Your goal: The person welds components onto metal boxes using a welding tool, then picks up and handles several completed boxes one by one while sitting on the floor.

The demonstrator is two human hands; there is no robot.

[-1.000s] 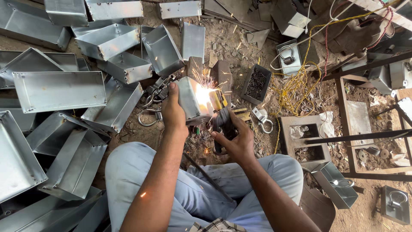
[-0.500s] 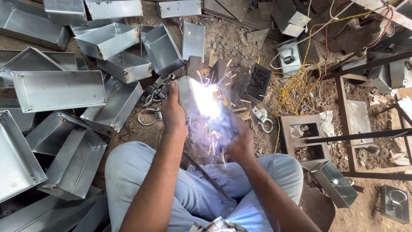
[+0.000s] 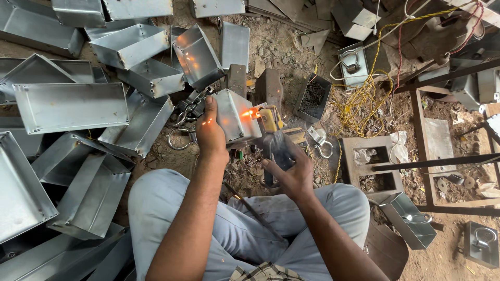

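Everywhere on the left half of the frame lie shallow trays of thin galvanised sheet metal (image 3: 70,106), dull silver, rectangular with folded-up walls, tipped and stacked at all angles on bare, gritty earth. Just above the middle of the frame, one small sheet-metal box (image 3: 237,115) of the same grey stock stands tilted on the ground, a spot on its right edge glowing orange. Behind it stand two dark, rusty steel blocks (image 3: 268,86), and to their right an open box of small dark fasteners (image 3: 312,97). A tangle of yellow cord (image 3: 364,99) spreads across the upper right, beside rough rust-brown frames (image 3: 367,164) and boxes fitted with ring handles (image 3: 414,221). Loose steel rings (image 3: 179,138) lie just left of the work. A thin dark rod (image 3: 255,213) crosses the person's pale blue trousers at lower centre. The left hand (image 3: 210,130) presses against the left wall of the small box, fingers closed along its edge and steadying it. The right hand (image 3: 291,174) is wrapped tightly around a dark welding holder with a yellow head (image 3: 271,125), whose tip meets the box at the glowing spot.
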